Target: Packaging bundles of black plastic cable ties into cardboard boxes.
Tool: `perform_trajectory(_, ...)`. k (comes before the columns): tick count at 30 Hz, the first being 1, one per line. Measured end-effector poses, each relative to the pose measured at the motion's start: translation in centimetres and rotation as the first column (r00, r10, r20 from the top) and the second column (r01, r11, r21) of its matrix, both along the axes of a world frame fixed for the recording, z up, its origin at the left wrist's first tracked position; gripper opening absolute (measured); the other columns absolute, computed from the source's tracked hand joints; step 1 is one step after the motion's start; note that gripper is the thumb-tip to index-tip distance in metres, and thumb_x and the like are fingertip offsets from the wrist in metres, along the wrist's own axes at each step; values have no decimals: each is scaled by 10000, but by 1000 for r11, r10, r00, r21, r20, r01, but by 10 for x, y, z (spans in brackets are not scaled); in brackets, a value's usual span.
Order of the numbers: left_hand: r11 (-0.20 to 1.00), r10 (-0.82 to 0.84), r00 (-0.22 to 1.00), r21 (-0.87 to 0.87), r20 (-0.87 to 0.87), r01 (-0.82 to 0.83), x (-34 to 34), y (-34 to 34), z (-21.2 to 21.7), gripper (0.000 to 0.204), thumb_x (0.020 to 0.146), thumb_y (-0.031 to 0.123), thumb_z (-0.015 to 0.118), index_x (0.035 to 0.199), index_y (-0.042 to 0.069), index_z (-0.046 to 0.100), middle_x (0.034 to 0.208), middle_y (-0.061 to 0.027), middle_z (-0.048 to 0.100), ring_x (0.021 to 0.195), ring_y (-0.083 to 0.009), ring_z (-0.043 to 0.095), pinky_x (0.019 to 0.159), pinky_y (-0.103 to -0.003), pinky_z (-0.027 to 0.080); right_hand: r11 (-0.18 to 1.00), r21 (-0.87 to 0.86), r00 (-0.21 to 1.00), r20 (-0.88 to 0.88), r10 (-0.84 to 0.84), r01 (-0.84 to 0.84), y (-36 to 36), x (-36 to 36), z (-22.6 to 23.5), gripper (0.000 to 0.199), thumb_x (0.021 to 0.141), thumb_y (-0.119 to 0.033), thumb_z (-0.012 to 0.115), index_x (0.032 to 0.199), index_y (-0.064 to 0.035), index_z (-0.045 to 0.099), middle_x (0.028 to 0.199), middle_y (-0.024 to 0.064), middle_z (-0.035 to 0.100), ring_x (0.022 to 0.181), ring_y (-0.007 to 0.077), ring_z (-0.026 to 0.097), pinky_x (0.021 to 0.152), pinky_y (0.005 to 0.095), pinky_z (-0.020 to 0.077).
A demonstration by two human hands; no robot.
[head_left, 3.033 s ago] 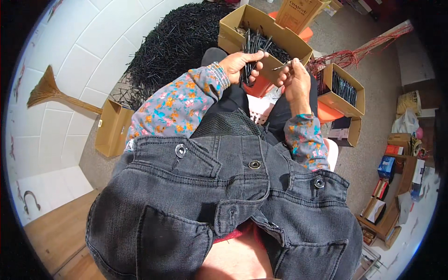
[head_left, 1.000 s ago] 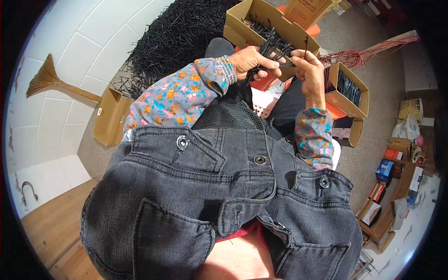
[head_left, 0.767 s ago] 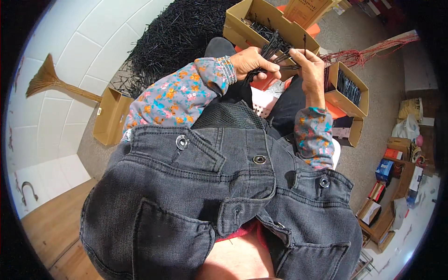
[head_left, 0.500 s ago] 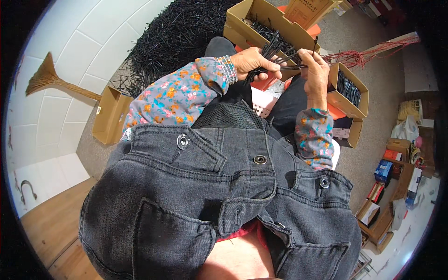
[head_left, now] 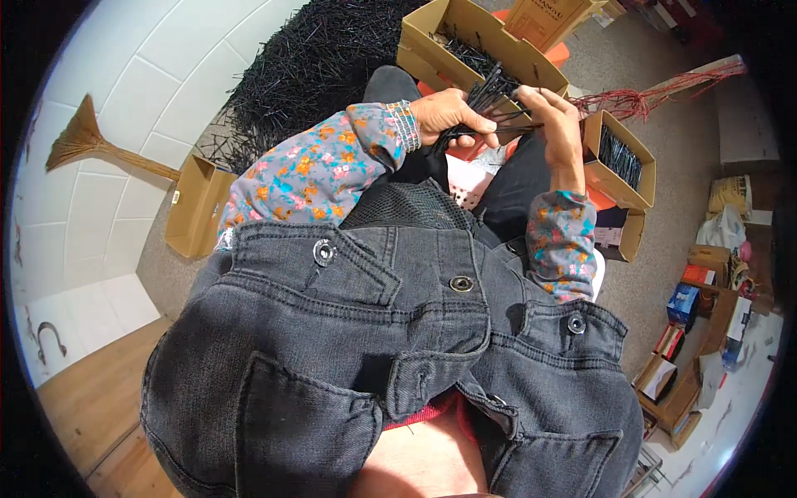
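My left hand [head_left: 452,116] is closed round a fanned bundle of thin black sticks [head_left: 496,81], their far ends spread up and to the right. Just right of it, my right hand [head_left: 554,124] has its fingers bent at the bundle's edge. One stick runs from the bundle to this hand, apparently pinched there; the thumb is mostly hidden. Beyond the hands, an open cardboard box [head_left: 423,51] holds more black sticks. Right of my right hand stands a smaller carton [head_left: 635,193] packed with neatly lined-up dark sticks.
A big heap of black sticks [head_left: 311,66] lies against the tiled wall at far left. A straw broom [head_left: 104,149] leans by an empty cardboard box [head_left: 189,220]. Red wires [head_left: 635,105] trail at the right. Shelving with boxes [head_left: 681,307] lines the right side.
My right hand has moved slightly left, its fingertips closer to the bundle. The stick that stood upright at its fingers no longer shows there. My left hand keeps its hold.
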State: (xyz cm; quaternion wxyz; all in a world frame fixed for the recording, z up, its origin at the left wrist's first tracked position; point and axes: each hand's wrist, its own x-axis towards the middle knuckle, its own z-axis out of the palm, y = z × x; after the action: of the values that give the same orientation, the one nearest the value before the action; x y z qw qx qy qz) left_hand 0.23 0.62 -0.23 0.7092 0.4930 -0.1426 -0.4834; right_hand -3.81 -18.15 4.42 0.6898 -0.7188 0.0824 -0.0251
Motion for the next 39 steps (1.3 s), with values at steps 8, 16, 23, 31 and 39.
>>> perform_trajectory(8, 997, -53, 998, -62, -28, 51, 2, -1, 1, 245, 803, 134, 628, 1010, 28, 553, 758, -69, 637, 459, -48, 472, 359, -168, 351, 970, 234, 977, 181, -117, 72, -22, 14, -18, 169, 830, -186, 579, 763, -32, 584, 761, 57, 613, 582, 135, 560, 456, 207, 387)
perform_trajectory(16, 998, -44, 998, 47, -52, 46, 1, 1, -6, 260, 799, 120, 623, 1035, 28, 559, 743, -67, 633, 470, -56, 493, 359, -170, 349, 943, 333, 963, 260, -63, -28, -19, 6, -3, 176, 871, -192, 540, 786, -46, 590, 718, 50, 585, 521, 129, 523, 439, 232, 388)
perform_trajectory(23, 972, 76, 985, 211, 155, -108, -3, -9, -5, 139, 784, 82, 615, 909, 27, 588, 712, -58, 617, 469, -83, 506, 367, -203, 360, 824, -566, 988, 116, 105, -21, 34, 1, -14, 339, 801, -319, 609, 724, 10, 631, 605, 117, 594, 531, 216, 576, 521, 333, 450)
perform_trajectory(31, 965, 79, 948, 217, 309, -151, -5, -11, -10, 93, 781, 84, 597, 840, 14, 583, 675, -48, 594, 462, -87, 500, 367, -217, 366, 653, -742, 979, 206, 6, 152, 50, -1, -19, 392, 797, -370, 575, 739, 14, 628, 672, 241, 581, 651, 325, 623, 602, 399, 457)
perform_trajectory(39, 978, -10, 989, 208, 149, -22, -3, -8, -7, 92, 804, 100, 584, 847, 20, 577, 692, -39, 591, 438, -61, 466, 343, -196, 346, 812, -448, 898, 393, -197, 374, 3, 12, -22, 296, 860, -245, 527, 731, 20, 557, 737, 166, 623, 635, 248, 627, 503, 348, 418)
